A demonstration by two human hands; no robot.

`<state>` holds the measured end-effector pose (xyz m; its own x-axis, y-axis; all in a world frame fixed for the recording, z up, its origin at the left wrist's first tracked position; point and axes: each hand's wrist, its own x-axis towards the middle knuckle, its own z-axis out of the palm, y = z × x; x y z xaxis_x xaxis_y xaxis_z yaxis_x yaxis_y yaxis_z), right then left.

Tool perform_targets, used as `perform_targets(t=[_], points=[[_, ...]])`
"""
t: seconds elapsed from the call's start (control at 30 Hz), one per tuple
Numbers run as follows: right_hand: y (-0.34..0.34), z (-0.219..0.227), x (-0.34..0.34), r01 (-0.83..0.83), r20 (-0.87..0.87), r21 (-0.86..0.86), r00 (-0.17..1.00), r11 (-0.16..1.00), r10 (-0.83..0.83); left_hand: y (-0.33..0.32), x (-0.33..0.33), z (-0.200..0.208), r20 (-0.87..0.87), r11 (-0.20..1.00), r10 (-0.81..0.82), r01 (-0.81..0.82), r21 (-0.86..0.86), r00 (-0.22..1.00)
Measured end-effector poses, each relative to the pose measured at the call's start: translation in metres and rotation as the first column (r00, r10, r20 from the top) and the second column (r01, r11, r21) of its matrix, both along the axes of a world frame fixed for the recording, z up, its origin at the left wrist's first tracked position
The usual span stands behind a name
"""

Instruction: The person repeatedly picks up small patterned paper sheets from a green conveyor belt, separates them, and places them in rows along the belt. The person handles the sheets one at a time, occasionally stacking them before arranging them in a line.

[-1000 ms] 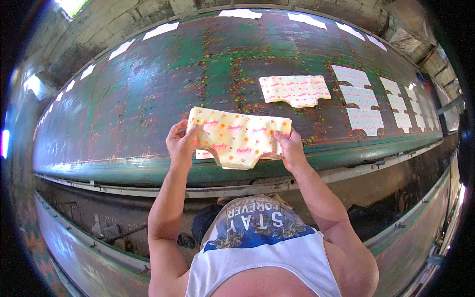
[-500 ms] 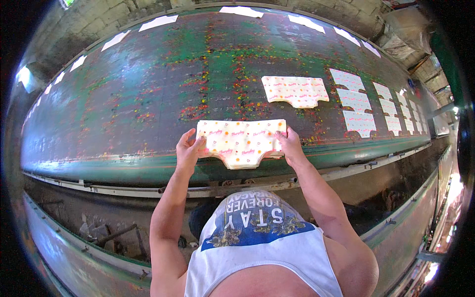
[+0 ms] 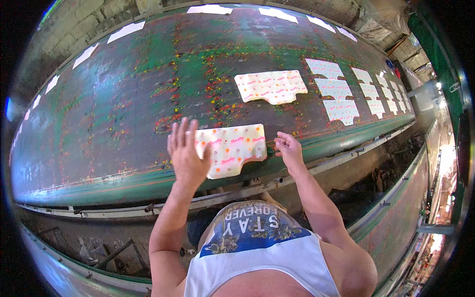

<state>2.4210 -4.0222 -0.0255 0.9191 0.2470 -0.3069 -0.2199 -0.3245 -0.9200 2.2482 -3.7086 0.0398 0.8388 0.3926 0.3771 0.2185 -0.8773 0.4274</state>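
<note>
A stack of cut fabric panels (image 3: 237, 148), cream with a pink, orange and heart print and shaped like underwear pieces, lies near the close edge of the long table. My left hand (image 3: 188, 156) rests over its left end, open, with fingers stretched out and hiding that corner. Just off the right end is my right hand (image 3: 289, 149), its fingers loosely bent and apart, with nothing in them. Farther away and slightly to the right sits a second stack of the same printed panels (image 3: 271, 85).
Rows of printed panels (image 3: 340, 110) are laid out along the right side of the paint-speckled table (image 3: 123, 119). White pieces (image 3: 126, 31) line its far edge. A metal rail (image 3: 217, 199) runs along the near side, above a gap with debris.
Both hands have let go of the stack, which now lies on the table. My left hand has flattened over its left end; my right has drawn away. The view has shifted.
</note>
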Motion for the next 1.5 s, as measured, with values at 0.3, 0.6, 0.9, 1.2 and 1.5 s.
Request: perform_targets(t=[0.3,0.6,0.9,1.2,1.5], points=[[-0.100,-0.013,0.024,-0.230,0.234,-0.002,0.946,0.973,0.224,-0.068,0.041,-0.025,-0.455,0.965,-0.162,0.237,0.111,0.875],[-0.215,-0.009,0.080,-0.186,0.343,0.114,0.929,0.976,0.137,-0.076,0.047,-0.026,-0.503,0.956,-0.153,0.256,0.143,0.851],[-0.248,0.024,0.087,-0.206,0.182,0.107,0.966,0.973,0.184,-0.123,0.096,0.006,-0.418,0.980,-0.179,0.198,0.003,0.891],[-0.270,0.048,0.081,-0.412,0.382,-0.156,0.813,0.898,0.439,-0.221,0.184,-0.003,-0.204,0.831,-0.554,0.551,-0.076,0.807],[-0.320,0.057,0.157,-0.344,0.569,-0.312,0.679,0.886,0.464,-0.290,0.252,-0.046,-0.278,0.754,-0.655,0.631,-0.180,0.703]])
